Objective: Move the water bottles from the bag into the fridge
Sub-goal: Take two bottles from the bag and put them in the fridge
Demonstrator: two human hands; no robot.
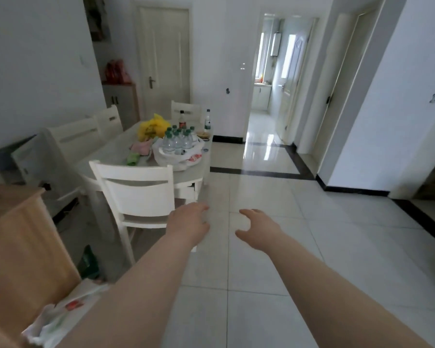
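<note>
Two bare forearms enter from the lower edge of the head view. No sleeve covers either arm up to the frame edge. The left hand [190, 223] and the right hand [258, 228] are ungloved. No ring, watch, or band shows on either wrist. Fingers appear slightly blurred; nail detail cannot be determined.

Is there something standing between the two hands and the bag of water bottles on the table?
Partly. A white chair stands at the table's near edge, between the left hand and the bag of water bottles. From the right hand, the tiled floor toward the table's right side looks open. Both hands are empty.
</note>
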